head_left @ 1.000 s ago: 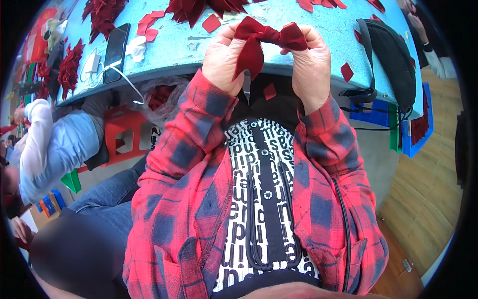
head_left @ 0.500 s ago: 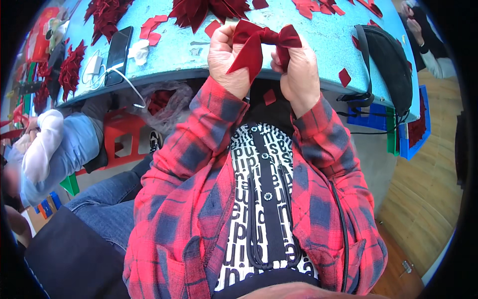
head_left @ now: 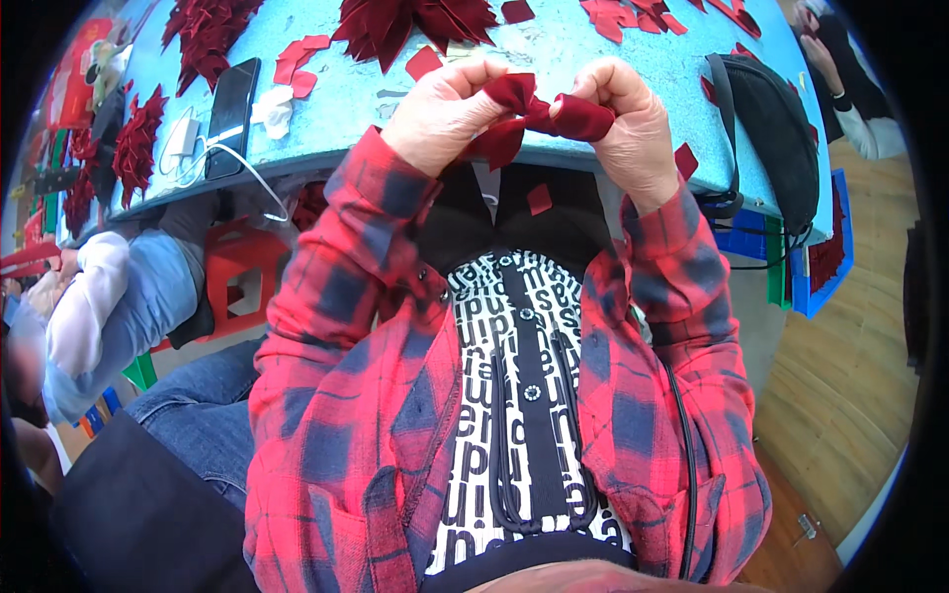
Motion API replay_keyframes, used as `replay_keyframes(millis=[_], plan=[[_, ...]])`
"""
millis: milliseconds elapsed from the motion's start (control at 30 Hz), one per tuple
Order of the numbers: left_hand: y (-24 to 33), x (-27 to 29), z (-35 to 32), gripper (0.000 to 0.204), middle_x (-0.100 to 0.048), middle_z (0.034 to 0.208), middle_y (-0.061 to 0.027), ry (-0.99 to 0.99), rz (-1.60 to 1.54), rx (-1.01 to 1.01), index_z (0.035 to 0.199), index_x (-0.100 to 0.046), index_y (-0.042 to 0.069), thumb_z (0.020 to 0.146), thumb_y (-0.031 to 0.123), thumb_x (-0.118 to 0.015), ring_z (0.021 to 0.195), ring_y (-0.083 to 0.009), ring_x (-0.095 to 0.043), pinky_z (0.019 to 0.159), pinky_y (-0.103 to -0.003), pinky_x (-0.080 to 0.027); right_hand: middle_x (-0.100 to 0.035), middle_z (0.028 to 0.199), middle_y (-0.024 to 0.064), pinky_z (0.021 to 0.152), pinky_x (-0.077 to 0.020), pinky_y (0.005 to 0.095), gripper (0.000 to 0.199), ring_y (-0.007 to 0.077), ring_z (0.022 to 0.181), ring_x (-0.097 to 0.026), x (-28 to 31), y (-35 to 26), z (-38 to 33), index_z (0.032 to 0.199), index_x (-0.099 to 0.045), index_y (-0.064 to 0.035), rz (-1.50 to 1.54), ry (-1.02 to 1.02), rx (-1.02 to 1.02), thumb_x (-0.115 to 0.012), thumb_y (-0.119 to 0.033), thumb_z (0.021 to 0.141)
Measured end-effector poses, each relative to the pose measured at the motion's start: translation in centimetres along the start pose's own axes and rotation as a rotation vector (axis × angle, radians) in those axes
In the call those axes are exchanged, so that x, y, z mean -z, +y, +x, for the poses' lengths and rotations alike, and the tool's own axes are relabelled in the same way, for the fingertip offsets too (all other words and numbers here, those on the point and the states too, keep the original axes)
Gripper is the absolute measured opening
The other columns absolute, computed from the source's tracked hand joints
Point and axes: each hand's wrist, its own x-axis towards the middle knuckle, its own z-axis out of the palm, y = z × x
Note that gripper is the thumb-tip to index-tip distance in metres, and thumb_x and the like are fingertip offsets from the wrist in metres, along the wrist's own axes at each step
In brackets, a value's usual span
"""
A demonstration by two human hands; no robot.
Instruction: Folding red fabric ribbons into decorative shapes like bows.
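Note:
A dark red velvet bow (head_left: 536, 113) is stretched between my two hands, above the near edge of the table. My left hand (head_left: 442, 116) pinches the bow's left loop, and one pointed tail hangs below those fingers. On the other side, my right hand (head_left: 633, 124) has its fingers closed on the right loop, with the thumb pressed against it. The knot sits in the gap between the hands. Beyond them lies a pile of dark red pointed velvet pieces (head_left: 415, 28). A small red diamond-shaped scrap (head_left: 539, 199) rests on my dark lap.
Left on the blue table (head_left: 336, 119) lie a black phone (head_left: 233, 104), a white charger (head_left: 182, 136) with cable, and crumpled tissue (head_left: 273, 111). A black bag (head_left: 766, 128) sits at the right edge. Another person's sleeved arm (head_left: 124, 296) is at left, near a red stool (head_left: 242, 272).
Both hands have moved slightly apart and turned, and the bow has tilted with them. My left hand has shifted its hold to the left loop; the tail in front of its palm now hangs below.

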Motion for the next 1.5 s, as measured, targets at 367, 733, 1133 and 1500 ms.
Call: replay_keyframes(millis=[367, 733, 1133, 1500], plan=[[1.1, -1.9, 1.1, 0.021, -0.061, 0.092, -0.0022, 0.181, 0.117, -0.212, 0.109, -0.055, 0.002, 0.092, 0.015, -0.054, 0.079, -0.0082, -0.057, 0.071, -0.021, -0.047, -0.055, 0.072, -0.0036, 0.056, -0.0422, 0.0157, 0.022, 0.0022, 0.063, -0.051, -1.5, -1.3, 2.2, 0.084, -0.054, -0.0058, -0.372, 0.001, 0.197, -0.074, -0.005, 0.075], [0.7, -1.9, 4.4, 0.022, -0.063, 0.088, -0.0044, 0.538, -0.112, -0.462, 0.100, -0.059, 0.001, 0.095, 0.020, -0.049, 0.080, -0.0089, -0.056, 0.070, -0.020, -0.043, -0.049, 0.063, -0.0038, 0.039, -0.0244, 0.0186, 0.020, 0.0031, 0.045, -0.035, -6.2, 0.0, 5.1, 0.092, -0.052, -0.0055, 0.584, 0.459, -0.240, -0.057, -0.025, 0.091], [1.3, 0.8, 5.1, 0.022, -0.060, 0.065, -0.0023, 0.653, 0.509, -0.542, 0.090, -0.060, 0.001, 0.093, 0.022, -0.054, 0.060, -0.0084, -0.055, 0.053, -0.025, -0.045, -0.053, 0.070, -0.0022, 0.044, -0.0332, 0.0187, 0.021, 0.0038, 0.051, -0.042, -4.8, 1.6, 6.1, 0.097, -0.052, -0.0044, 0.076, 0.303, -0.113, -0.061, -0.022, 0.089], [1.2, -0.5, 6.3, 0.022, -0.064, 0.082, -0.0058, 0.620, 0.232, -0.578, 0.099, -0.057, -0.002, 0.094, 0.019, -0.052, 0.072, -0.0094, -0.059, 0.065, -0.025, -0.050, -0.053, 0.066, -0.0018, 0.042, -0.0330, 0.0159, 0.022, 0.0028, 0.048, -0.043, -6.4, 1.5, 8.2, 0.094, -0.051, -0.0051, 0.167, 0.503, 0.013, -0.064, -0.021, 0.087]])
